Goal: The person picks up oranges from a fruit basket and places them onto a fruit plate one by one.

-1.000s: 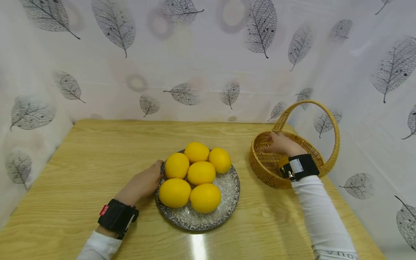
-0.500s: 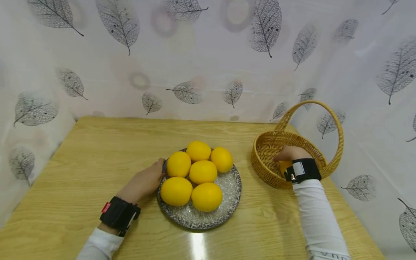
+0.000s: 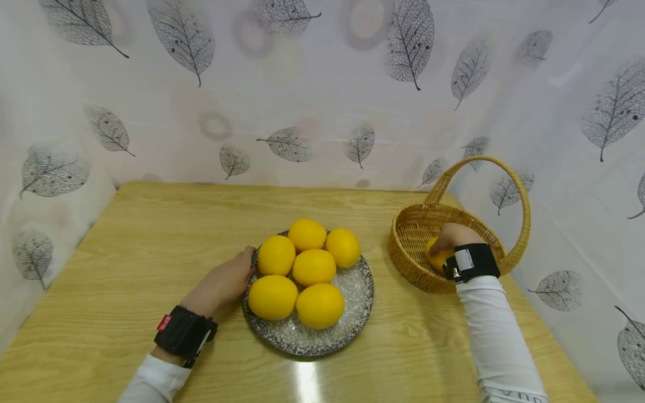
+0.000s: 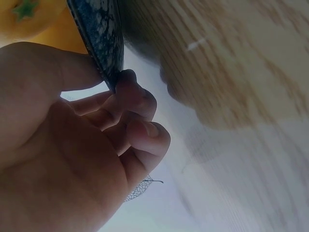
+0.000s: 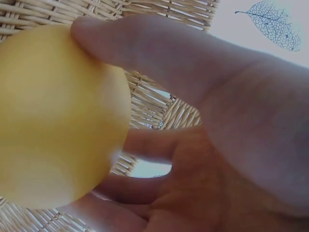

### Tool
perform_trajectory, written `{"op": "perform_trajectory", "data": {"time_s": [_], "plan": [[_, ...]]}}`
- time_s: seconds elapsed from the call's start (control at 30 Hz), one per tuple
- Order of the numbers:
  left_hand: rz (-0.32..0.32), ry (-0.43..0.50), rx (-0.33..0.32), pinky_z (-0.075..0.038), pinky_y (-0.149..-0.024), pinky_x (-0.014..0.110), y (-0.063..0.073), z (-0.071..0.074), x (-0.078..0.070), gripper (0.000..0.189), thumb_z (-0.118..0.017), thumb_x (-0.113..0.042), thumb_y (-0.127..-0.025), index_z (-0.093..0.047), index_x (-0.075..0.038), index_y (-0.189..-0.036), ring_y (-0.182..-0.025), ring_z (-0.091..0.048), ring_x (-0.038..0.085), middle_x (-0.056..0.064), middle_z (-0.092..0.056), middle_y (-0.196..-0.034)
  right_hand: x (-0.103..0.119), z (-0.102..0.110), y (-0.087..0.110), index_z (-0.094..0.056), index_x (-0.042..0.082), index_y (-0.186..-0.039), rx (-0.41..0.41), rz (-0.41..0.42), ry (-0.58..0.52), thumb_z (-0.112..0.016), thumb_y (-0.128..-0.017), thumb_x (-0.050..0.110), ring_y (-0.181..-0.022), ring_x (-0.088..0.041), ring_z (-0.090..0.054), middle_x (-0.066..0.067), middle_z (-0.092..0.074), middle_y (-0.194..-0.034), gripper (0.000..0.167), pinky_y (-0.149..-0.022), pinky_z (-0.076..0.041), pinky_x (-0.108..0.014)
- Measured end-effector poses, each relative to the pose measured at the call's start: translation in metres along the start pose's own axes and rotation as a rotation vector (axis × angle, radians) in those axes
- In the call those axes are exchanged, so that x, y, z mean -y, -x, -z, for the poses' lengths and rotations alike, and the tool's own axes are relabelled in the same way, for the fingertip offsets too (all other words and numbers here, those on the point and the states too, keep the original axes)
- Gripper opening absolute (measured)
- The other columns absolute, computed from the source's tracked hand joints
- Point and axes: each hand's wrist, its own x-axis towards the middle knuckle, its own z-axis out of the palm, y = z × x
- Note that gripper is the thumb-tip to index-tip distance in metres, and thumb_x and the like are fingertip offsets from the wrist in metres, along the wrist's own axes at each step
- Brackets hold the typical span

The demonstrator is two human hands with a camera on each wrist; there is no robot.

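On the table a speckled grey plate [image 3: 355, 313] with a dark rim bears several yellow oranges [image 3: 313, 267]; one orange [image 4: 24, 12] shows a green star-shaped stem end in the left wrist view. My left hand [image 3: 221, 285] pinches the plate's left rim, thumb above and fingers below. Down inside a wicker basket [image 3: 410, 268] at the right, my right hand [image 3: 456, 236] grips another orange [image 5: 58, 116]. The right wrist view shows the thumb on one side of this orange and fingers on the other, with woven wicker behind.
The basket's tall arched handle [image 3: 524, 212] rises on its far and right side. A wooden table [image 3: 166, 235] lies under everything. Leaf-printed white sheeting [image 3: 312, 89] stands behind the table and along both sides.
Inside the basket my right hand has shifted right and nearer, its fingers closing round the orange, which shows more now. My left hand stays on the plate rim.
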Motion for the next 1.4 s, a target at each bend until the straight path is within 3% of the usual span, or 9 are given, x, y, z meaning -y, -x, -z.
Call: {"op": "perform_trajectory", "data": {"time_s": [0.1, 0.17, 0.3, 0.43, 0.57, 0.8, 1.13, 1.3, 1.4], "plan": [[-0.003, 0.006, 0.0, -0.051, -0.106, 0.058, 0.0, -0.001, 0.0, 0.041, -0.045, -0.011, -0.107, -0.037, 0.009, -0.142, -0.13, -0.058, 0.045, 0.033, -0.056, -0.14, 0.002, -0.001, -0.001, -0.066, -0.006, -0.103, 0.001, -0.009, -0.002, -0.076, -0.084, 0.032, -0.101, -0.041, -0.063, -0.03, -0.067, -0.116, 0.044, -0.089, -0.055, -0.056], [0.006, 0.01, 0.004, -0.05, -0.107, 0.059, 0.001, -0.001, -0.001, 0.041, -0.044, -0.011, -0.108, -0.037, 0.009, -0.143, -0.131, -0.057, 0.045, 0.033, -0.055, -0.142, 0.003, -0.001, -0.001, -0.063, -0.01, -0.116, 0.001, -0.009, -0.005, -0.076, -0.084, 0.032, -0.105, -0.043, -0.062, -0.032, -0.065, -0.122, 0.055, -0.09, -0.055, -0.056], [0.0, 0.006, 0.001, -0.05, -0.107, 0.058, 0.001, -0.001, -0.001, 0.041, -0.045, -0.011, -0.107, -0.037, 0.009, -0.142, -0.131, -0.057, 0.045, 0.033, -0.055, -0.142, 0.002, -0.003, -0.008, -0.055, -0.012, -0.127, 0.0, -0.001, -0.017, -0.076, -0.082, 0.032, -0.107, -0.041, -0.061, -0.031, -0.063, -0.124, 0.066, -0.092, -0.054, -0.054], [-0.009, -0.003, -0.004, -0.052, -0.105, 0.058, 0.001, -0.001, 0.0, 0.04, -0.046, -0.011, -0.107, -0.038, 0.009, -0.141, -0.13, -0.058, 0.044, 0.033, -0.056, -0.14, 0.001, -0.004, -0.014, -0.046, -0.011, -0.139, -0.004, 0.044, -0.059, -0.074, -0.086, 0.03, -0.114, -0.045, -0.057, -0.034, -0.057, -0.131, 0.073, -0.097, -0.051, -0.057], [-0.002, 0.004, 0.0, -0.051, -0.106, 0.058, 0.001, -0.002, 0.001, 0.04, -0.044, -0.011, -0.108, -0.037, 0.008, -0.142, -0.131, -0.057, 0.044, 0.032, -0.056, -0.141, 0.002, -0.005, -0.021, -0.038, -0.007, -0.15, -0.015, 0.149, -0.089, -0.071, -0.089, 0.023, -0.124, -0.05, -0.051, -0.038, -0.048, -0.143, 0.076, -0.101, -0.048, -0.058], [0.012, 0.003, 0.006, -0.05, -0.107, 0.058, 0.0, -0.003, 0.001, 0.041, -0.045, -0.011, -0.108, -0.036, 0.008, -0.143, -0.131, -0.057, 0.044, 0.032, -0.055, -0.142, 0.005, -0.007, -0.027, -0.045, 0.001, -0.148, 0.026, 0.267, -0.091, -0.066, -0.093, 0.013, -0.117, -0.048, -0.053, -0.04, -0.042, -0.147, 0.06, -0.071, -0.061, -0.044], [0.002, -0.015, -0.01, -0.051, -0.106, 0.058, 0.002, 0.0, -0.001, 0.042, -0.044, -0.012, -0.108, -0.037, 0.009, -0.143, -0.131, -0.057, 0.045, 0.033, -0.055, -0.142, 0.007, -0.008, -0.03, -0.049, 0.005, -0.145, -0.021, 0.288, -0.073, -0.069, -0.089, 0.01, -0.103, -0.045, -0.055, -0.047, -0.029, -0.146, 0.06, -0.061, -0.06, -0.038], [0.012, -0.011, -0.005, -0.049, -0.109, 0.059, 0.002, 0.0, -0.002, 0.044, -0.044, -0.012, -0.108, -0.036, 0.01, -0.145, -0.134, -0.055, 0.046, 0.034, -0.053, -0.144, 0.005, -0.009, -0.031, -0.051, 0.007, -0.143, -0.075, 0.254, -0.082, -0.07, -0.088, 0.01, -0.094, -0.042, -0.056, -0.044, -0.033, -0.142, 0.058, -0.058, -0.056, -0.034], [0.01, -0.011, -0.008, -0.05, -0.108, 0.059, 0.002, 0.0, -0.003, 0.043, -0.045, -0.012, -0.108, -0.036, 0.01, -0.144, -0.133, -0.056, 0.045, 0.033, -0.054, -0.144, 0.004, -0.009, -0.03, -0.052, 0.006, -0.142, -0.105, 0.26, -0.083, -0.07, -0.088, 0.009, -0.097, -0.046, -0.055, -0.043, -0.037, -0.139, 0.057, -0.062, -0.056, -0.038]]}}
